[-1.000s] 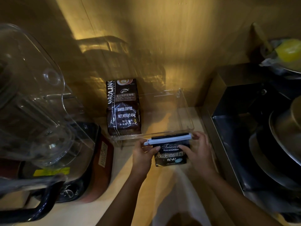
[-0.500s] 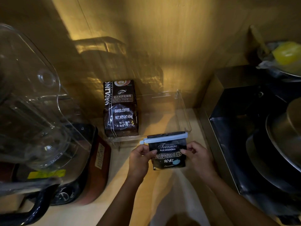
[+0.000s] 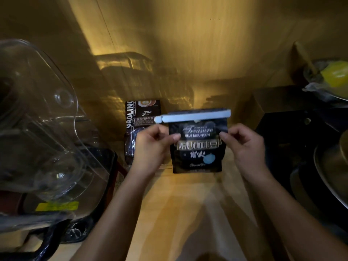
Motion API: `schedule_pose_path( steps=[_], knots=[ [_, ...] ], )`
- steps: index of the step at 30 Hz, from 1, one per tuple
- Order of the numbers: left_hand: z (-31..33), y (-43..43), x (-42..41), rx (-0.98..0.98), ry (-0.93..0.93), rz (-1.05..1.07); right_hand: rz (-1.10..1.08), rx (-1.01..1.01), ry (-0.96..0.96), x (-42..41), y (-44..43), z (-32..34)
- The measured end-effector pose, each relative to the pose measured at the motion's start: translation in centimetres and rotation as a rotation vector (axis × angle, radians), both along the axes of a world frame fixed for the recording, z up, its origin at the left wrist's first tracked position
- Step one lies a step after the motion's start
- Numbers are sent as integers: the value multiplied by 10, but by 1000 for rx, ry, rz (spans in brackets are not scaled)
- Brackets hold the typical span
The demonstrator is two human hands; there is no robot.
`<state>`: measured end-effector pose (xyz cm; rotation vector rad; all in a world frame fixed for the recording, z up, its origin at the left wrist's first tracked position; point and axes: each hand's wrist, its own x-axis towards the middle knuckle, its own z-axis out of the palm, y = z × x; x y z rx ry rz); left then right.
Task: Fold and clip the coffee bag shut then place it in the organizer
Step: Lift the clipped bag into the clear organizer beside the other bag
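A small black coffee bag [image 3: 196, 147] marked "Treasure Blue Mountain" is held upright above the wooden counter. A pale blue clip [image 3: 194, 117] runs across its folded top. My left hand [image 3: 150, 147] pinches the bag's left edge and my right hand [image 3: 243, 144] pinches its right edge. The clear organizer [image 3: 163, 166] stands behind the bag, mostly hidden by it and by my left hand. A larger dark coffee bag [image 3: 139, 121] stands upright in the organizer's left part.
A blender with a clear jug [image 3: 41, 129] fills the left side. A dark sink with metal pans [image 3: 329, 166] lies at the right, and a bowl with something yellow [image 3: 335, 76] sits at the back right. A wooden wall rises behind the organizer.
Both hands have lifted the clipped coffee bag up and away from the counter, so it now covers the organizer's front. My grip has shifted from the clip ends to the bag's sides.
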<state>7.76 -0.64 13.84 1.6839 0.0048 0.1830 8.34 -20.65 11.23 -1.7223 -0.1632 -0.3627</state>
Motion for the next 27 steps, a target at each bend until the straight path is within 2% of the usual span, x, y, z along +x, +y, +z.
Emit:
schedule_pose_path(
  steps=[4, 9, 12, 15, 18, 23, 27],
  knots=[
    [10, -3, 31, 60, -35, 71, -20, -33, 54, 35, 6, 14],
    [-13, -10, 52, 72, 131, 164, -27, -97, 211, 55, 14, -8],
    [-22, -14, 55, 71, 175, 234, -30, -47, 248, 58, 14, -21],
    [-27, -16, 54, 193, 215, 230, -5, -39, 324, 59, 12, -31],
    [-40, -24, 49, 272, 301, 196, 1, -152, 411, 57, 14, -47],
    [-50, -44, 44, 22, 323, 289, 7, -397, 305, 53, 22, -63],
    [-54, -51, 50, -32, 277, 369, -57, -499, 204, 52, 26, -67]
  ],
)
